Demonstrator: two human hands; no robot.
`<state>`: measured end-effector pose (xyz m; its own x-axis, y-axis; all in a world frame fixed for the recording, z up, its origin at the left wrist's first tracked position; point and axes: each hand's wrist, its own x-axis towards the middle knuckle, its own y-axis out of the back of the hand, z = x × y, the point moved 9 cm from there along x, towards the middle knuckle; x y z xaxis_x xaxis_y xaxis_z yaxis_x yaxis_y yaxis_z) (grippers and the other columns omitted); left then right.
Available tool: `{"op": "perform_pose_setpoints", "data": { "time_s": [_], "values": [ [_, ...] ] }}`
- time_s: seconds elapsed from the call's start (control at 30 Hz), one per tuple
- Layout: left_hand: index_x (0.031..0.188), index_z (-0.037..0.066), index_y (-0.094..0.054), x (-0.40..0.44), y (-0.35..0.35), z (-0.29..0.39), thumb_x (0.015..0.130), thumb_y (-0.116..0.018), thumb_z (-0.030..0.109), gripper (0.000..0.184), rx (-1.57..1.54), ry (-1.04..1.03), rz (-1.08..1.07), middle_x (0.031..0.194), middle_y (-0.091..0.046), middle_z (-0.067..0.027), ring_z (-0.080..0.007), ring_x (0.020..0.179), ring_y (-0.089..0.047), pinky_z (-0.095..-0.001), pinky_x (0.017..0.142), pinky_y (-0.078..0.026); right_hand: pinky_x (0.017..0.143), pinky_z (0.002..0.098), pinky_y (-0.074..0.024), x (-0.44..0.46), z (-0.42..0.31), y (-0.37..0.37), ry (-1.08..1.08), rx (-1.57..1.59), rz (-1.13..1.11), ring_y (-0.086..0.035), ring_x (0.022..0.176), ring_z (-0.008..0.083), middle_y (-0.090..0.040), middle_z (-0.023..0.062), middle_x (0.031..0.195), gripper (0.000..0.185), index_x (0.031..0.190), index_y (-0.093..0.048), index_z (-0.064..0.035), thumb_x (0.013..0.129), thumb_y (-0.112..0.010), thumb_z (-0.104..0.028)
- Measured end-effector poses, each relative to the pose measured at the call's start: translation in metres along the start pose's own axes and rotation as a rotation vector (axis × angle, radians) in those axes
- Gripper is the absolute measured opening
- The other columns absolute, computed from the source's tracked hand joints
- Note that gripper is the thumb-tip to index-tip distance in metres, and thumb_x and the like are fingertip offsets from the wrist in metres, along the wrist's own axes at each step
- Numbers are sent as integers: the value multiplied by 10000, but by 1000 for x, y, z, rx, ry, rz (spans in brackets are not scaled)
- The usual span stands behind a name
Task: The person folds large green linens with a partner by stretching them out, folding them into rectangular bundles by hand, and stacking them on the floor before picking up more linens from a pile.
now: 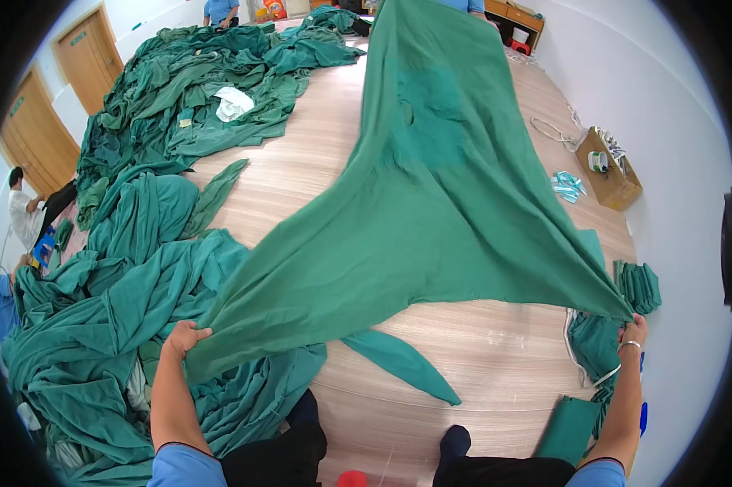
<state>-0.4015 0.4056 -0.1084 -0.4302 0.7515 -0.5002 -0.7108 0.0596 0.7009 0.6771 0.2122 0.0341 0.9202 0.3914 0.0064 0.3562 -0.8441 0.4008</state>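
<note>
A large green cloth sheet [439, 235], with a darker patch and a small slit near its far half, is stretched out above the floor. My left hand [189, 334] is closed on its near left corner, beside the loose cloth heap. The near right corner is pinched in my right hand [632, 331], close to folded green cloths [638, 286] along the wall. At the far end a person in a blue shirt [462, 4] stands behind the raised sheet; a hand shows at its far right edge. The sheet sags between the corners.
Heaps of green cloth [114, 300] cover the left side, with a white cloth [234, 104] on the far pile. A cardboard box [613, 191] and light-blue strips [569, 187] lie at right. Other people sit at the left and back. Something red [351, 479] is near my feet.
</note>
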Motion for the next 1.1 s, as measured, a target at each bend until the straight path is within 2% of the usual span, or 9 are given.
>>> {"op": "perform_pose_setpoints", "data": {
  "time_s": [0.07, 0.13, 0.27, 0.37, 0.53, 0.57, 0.63, 0.9, 1.1],
  "values": [
    [1240, -122, -371, 12, -2, -17, 622, -787, 188, 807, -105, 51, -168, 1165, -510, -228, -305, 1048, -515, -388, 864, -423, 366, 281, -403, 6, 3, 13, 36, -38, 12, -493, 434, 159, -524, 69, 640, 189, 828, -499, -59, 774, -379, 76],
    [1234, -109, -389, 7, 4, -17, 607, -791, 162, 792, -77, 51, -200, 1163, -514, -228, -292, 1048, -519, -388, 869, -423, 552, 373, -462, -24, -53, -3, 711, -674, 37, -553, 573, 291, -546, 150, 672, 212, 823, -505, -32, 704, -401, 110],
    [1098, -75, -510, -14, 33, -11, 614, -766, 102, 575, 100, -27, -59, 1049, -564, -183, -256, 911, -560, -378, 768, -455, 686, 467, -422, -80, -82, -21, 771, -950, -3, -539, 777, 423, -579, 231, 825, 236, 875, -528, -53, 706, -403, 55],
    [740, 23, -500, -51, 53, 0, 665, -673, 12, 189, -199, -81, 26, 808, -546, -76, -177, 668, -492, -337, 564, -411, 674, 448, -432, -111, -117, -19, 904, -822, 66, -549, 796, 394, -586, 201, 838, 209, 879, -516, -45, 729, -397, 39],
    [921, -16, -547, -120, 88, 93, 752, -640, 111, 231, -663, -342, 233, 879, -588, -98, -194, 746, -555, -353, 620, -457, 608, 378, -464, -150, -179, -44, 1050, -425, -129, -566, 731, 320, -552, 173, 886, 263, 958, -530, -25, 731, -405, 20],
    [1037, -28, -514, -139, 79, 131, 754, -643, 113, 342, -770, -420, 60, 908, -589, -110, -208, 778, -575, -352, 654, -473, 570, 319, -471, -173, -199, -57, 1147, -318, -138, -578, 663, 226, -565, 130, 838, 301, 990, -545, -34, 743, -386, 29],
    [1082, -51, -472, -199, 64, 205, 743, -652, 107, 414, -901, -536, -74, 943, -584, -137, -223, 797, -584, -348, 690, -485, 643, 376, -460, -212, -229, -90, 853, -168, -361, -572, 744, 318, -564, 171, 803, 241, 934, -548, -45, 721, -467, 32],
    [950, -19, -539, -350, -81, 346, 759, -554, -21, 192, -1086, -647, -870, 870, -592, -104, -208, 780, -589, -340, 712, -501, 602, 392, -441, -363, -283, -160, 1246, -39, -472, -548, 692, 340, -532, 147, 733, 120, 750, -540, -46, 656, -529, 27],
    [881, 27, -530, -329, -150, 333, 799, -561, 12, 89, -961, -535, -747, 829, -581, -81, -165, 711, -559, -325, 661, -493, 614, 413, -440, -397, -278, -182, 1237, -78, -610, -533, 702, 362, -529, 154, 759, 140, 762, -519, -23, 661, -507, 73]
  ]
}}
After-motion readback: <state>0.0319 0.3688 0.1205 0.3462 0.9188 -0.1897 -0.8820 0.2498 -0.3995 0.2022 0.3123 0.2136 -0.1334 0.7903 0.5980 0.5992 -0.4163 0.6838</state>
